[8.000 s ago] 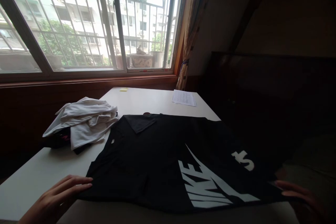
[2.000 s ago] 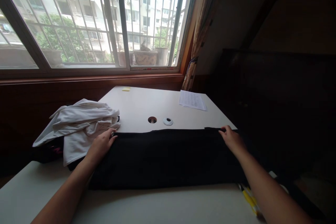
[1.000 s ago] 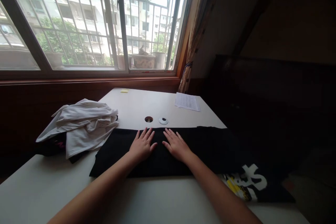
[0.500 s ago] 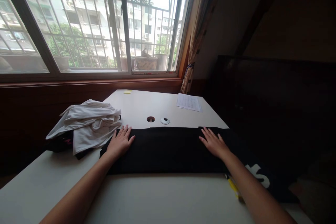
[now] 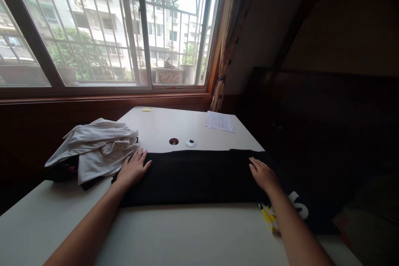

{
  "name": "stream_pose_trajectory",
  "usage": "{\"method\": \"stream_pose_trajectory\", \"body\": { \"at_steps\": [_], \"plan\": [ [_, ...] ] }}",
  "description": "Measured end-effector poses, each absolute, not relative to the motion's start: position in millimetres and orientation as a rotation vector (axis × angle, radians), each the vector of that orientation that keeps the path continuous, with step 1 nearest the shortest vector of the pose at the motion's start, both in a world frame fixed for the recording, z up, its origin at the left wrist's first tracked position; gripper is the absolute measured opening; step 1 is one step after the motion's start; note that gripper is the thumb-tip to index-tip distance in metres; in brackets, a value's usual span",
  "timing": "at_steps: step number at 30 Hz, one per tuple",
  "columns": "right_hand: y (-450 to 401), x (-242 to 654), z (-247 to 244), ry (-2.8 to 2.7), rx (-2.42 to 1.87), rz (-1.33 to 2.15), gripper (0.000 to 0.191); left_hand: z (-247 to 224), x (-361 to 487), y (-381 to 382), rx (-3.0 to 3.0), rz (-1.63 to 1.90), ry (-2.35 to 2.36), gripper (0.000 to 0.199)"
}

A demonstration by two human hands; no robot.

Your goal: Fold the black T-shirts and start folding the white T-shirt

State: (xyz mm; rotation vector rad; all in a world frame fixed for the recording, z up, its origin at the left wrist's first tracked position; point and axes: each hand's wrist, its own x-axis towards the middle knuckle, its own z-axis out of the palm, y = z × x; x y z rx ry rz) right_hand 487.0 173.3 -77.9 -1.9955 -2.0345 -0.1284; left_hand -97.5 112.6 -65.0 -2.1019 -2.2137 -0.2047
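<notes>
Observe white tabletop (image 5: 187, 232) bearing folded black shirt (image 5: 193, 178) across its middle, beside heap of white clothing (image 5: 99, 143). Note left hand (image 5: 132, 169) and right hand (image 5: 264, 176) laid on opposite sides of the shirt, fingers extended, unclenched.

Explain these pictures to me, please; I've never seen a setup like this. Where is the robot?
There is no robot here: these are a person's two bare hands. One camera, worn on the person's head, takes every picture, looking forward and down, with a window ahead. The left hand and right hand rest open near opposite ends of a black cloth on a white table. Neither grips anything. White clothing lies heaped at the left. Farther back are some papers and a round white piece beside a hole. Something yellow by the right forearm is partly hidden, so I can't name it.
</notes>
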Motion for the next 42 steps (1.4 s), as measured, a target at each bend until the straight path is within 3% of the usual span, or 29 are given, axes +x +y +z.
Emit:
{"method": "stream_pose_trajectory", "body": {
  "at_steps": [8,17,22,32,42],
  "plan": [
    [157,496,-70,-1.857,-2.153,-0.314,0.049,-65,-98,111,-2.102,-0.256,-2.189,0.065],
    [148,510,-54,-1.703,-2.298,0.329,0.053,-76,-125,116,-2.157,-0.522,-2.028,0.064],
    [150,521,-61,-1.664,-2.234,0.436,0.045,-76,-144,115,-2.201,-0.591,-1.947,0.063],
    [149,536,-70,-1.629,-2.222,0.308,0.03,-75,-164,112,-2.305,-0.661,-1.926,0.059],
    [144,552,-56,-1.532,-2.467,0.139,0.045,-75,-167,113,-2.38,-0.71,-1.87,0.054]
  ]
}}
